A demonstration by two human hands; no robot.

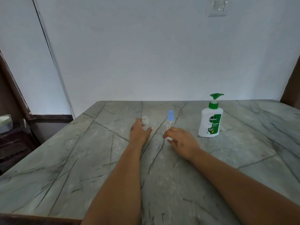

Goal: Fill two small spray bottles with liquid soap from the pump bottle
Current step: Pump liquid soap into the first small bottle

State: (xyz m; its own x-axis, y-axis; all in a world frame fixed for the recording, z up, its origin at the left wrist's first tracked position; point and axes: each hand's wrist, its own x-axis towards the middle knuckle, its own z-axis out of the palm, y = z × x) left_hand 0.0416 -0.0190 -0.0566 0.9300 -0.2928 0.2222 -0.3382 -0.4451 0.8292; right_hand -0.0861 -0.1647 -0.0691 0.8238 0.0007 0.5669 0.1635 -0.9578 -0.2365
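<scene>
Grey marble tabletop (81,159): left hand (139,132) grips an uncapped clear spray bottle (145,121); right hand (181,140) grips a blue-capped clear spray bottle (170,119); white green-pump soap bottle (210,119) stands apart.

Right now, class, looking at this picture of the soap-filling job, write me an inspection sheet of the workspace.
Surface: grey veined stone table, looks dry.
Job's things: uncapped clear bottle; clear bottle with blue sprayer; soap pump bottle upright, to the right, untouched.
Clutter: nothing seen.
Hands: left hand holds the uncapped bottle; right hand, fingers curled at the base of the blue-sprayer bottle.
Cables: nothing seen.
Surroundings: pale wall with switch plate; dark side table to the left.
</scene>
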